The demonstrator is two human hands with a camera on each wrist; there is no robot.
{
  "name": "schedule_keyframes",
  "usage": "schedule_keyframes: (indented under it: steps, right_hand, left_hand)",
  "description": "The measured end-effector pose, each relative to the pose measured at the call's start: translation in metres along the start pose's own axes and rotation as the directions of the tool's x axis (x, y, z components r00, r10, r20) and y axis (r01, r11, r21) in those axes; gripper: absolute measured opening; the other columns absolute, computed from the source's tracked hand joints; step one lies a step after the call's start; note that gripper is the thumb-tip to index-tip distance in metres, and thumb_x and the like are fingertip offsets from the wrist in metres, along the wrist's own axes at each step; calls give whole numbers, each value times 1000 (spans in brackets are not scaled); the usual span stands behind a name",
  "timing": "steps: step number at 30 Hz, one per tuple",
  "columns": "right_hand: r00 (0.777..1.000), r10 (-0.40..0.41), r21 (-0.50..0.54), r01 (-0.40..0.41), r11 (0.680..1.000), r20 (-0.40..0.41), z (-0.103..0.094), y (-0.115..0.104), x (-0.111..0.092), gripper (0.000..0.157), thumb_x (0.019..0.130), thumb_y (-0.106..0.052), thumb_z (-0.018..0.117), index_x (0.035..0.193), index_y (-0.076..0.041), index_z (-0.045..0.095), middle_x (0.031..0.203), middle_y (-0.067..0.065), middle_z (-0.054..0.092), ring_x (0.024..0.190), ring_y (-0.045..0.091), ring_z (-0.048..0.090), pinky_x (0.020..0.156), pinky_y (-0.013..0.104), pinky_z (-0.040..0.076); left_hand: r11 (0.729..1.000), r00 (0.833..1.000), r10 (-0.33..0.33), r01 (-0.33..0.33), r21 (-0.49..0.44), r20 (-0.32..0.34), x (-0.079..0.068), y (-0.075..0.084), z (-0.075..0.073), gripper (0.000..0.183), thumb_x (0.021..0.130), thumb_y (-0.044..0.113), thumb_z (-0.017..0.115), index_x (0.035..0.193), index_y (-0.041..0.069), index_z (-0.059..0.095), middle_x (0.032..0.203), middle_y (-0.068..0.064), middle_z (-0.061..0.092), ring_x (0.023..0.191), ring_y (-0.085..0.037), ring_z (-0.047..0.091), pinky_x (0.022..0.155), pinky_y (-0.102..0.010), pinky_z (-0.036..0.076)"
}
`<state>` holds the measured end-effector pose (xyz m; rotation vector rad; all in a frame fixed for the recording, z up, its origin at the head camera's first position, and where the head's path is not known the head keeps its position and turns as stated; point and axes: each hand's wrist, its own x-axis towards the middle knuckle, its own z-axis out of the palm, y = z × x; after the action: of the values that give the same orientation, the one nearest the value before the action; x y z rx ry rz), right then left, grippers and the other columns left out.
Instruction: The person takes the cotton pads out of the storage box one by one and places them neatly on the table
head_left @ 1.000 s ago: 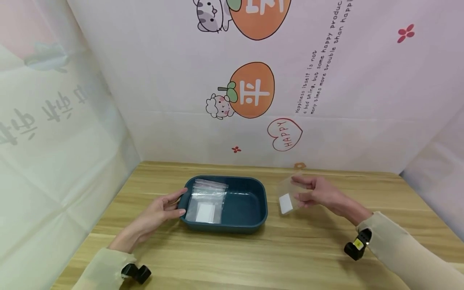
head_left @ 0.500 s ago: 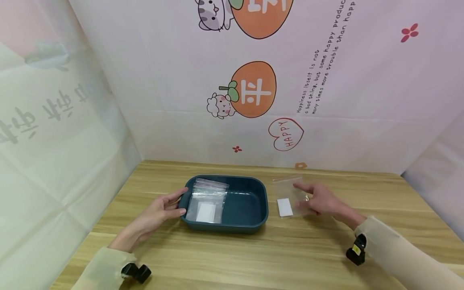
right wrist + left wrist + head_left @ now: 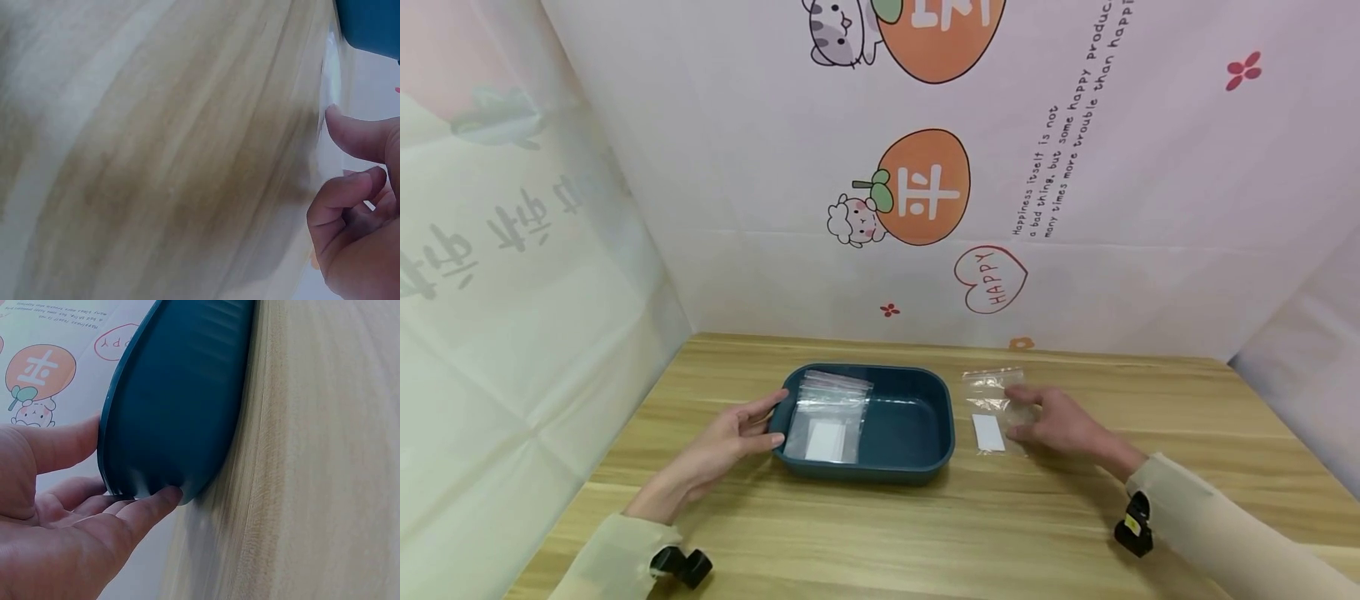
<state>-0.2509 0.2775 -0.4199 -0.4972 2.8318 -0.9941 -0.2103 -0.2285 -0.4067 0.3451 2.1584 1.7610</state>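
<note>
A dark teal rectangular tray (image 3: 902,427) stands on the table. My left hand (image 3: 724,437) grips its left end; in the left wrist view the thumb (image 3: 72,445) is at the rim and a finger (image 3: 153,509) reaches low on the outer wall. Several overlapping clear zip bags (image 3: 833,408) with a white piece inside lie in the tray's left half. Right of the tray, another clear zip bag (image 3: 985,392) lies on the table, a white rectangular piece (image 3: 988,432) near its bottom. My right hand (image 3: 1060,425) touches its right side, thumb and index fingertips apart.
The wooden table (image 3: 880,533) reaches back to a printed white cloth (image 3: 775,283). More cloth hangs at the left and right sides. Each wrist carries a black camera, such as the left wrist camera (image 3: 682,566).
The bag at the right was tilted up in my right hand's fingers and now lies flat on the table. My right hand has lowered slightly. The left hand and tray have stayed put.
</note>
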Motion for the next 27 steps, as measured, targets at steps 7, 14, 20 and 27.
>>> schedule_keyframes:
  steps: [7,14,20,27]
  right_hand:
    - [1000,23,-41,-22,999,16,2,4,0,68,93,-21,83,147,9,54,159,33,34,148,55,30,118,69,25]
    - [998,53,-59,-53,997,12,2,3,-1,68,91,-23,85,142,11,58,157,40,31,145,60,30,116,71,27]
    - [999,38,-58,-39,998,-27,2,1,-5,66,93,-22,82,143,12,57,158,40,32,143,60,34,112,68,38]
    - [998,-40,-48,38,998,-38,2,-3,-11,47,95,-6,77,137,10,64,150,32,50,68,22,54,59,30,45]
  left_hand:
    - [1000,1000,3,-4,3,6,0,2,0,74,103,7,68,166,3,29,171,-25,18,152,-44,29,119,-50,35]
    - [1000,1000,0,0,6,2,0,1,0,73,103,6,68,166,4,29,171,-23,17,153,-43,26,120,-52,31]
    - [1000,1000,6,-6,5,5,0,0,0,74,103,9,69,166,4,29,171,-24,16,153,-44,26,120,-52,31]
    - [1000,1000,11,-11,6,5,1,-1,-1,74,103,8,68,165,3,29,171,-24,18,153,-43,28,120,-51,31]
